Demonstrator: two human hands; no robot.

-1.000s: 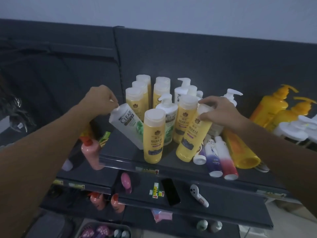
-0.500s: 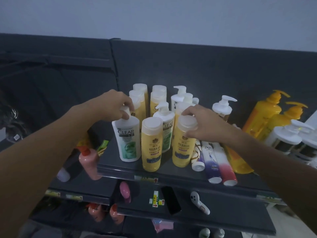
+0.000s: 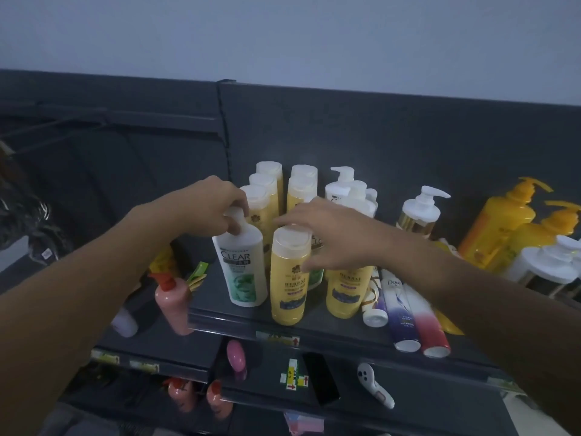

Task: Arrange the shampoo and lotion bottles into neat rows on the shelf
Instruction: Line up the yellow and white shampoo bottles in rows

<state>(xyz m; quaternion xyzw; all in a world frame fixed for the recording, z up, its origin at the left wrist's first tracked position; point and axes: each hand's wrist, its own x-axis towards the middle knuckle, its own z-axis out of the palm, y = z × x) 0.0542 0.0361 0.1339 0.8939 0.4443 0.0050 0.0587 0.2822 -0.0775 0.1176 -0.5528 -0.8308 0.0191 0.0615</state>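
Head view: dark shelf [image 3: 314,324] carries upright bottles near its front edge. Left hand [image 3: 209,204] has its grip closed around the cap of the white shampoo bottle [image 3: 243,269]. Right hand [image 3: 330,234] rests spread-fingered over the yellow bottle [image 3: 289,278] beside it, clasping nothing.

From my feed, a plain pale wall [image 3: 283,36] fills the top of the view, lit dimly and evenly with a bluish cast. Below it stands dark grey shelving: a flat back panel [image 3: 377,133] on the right, joined at an upright post [image 3: 224,121] to a second panel [image 3: 110,146] on the left. Several dark shelf boards step toward me, one below another, and the front edge [image 3: 339,338] of the upper one carries a small price label [image 3: 278,337]. At lower right, past the shelf's end, I see a sliver of light floor [image 3: 518,413].
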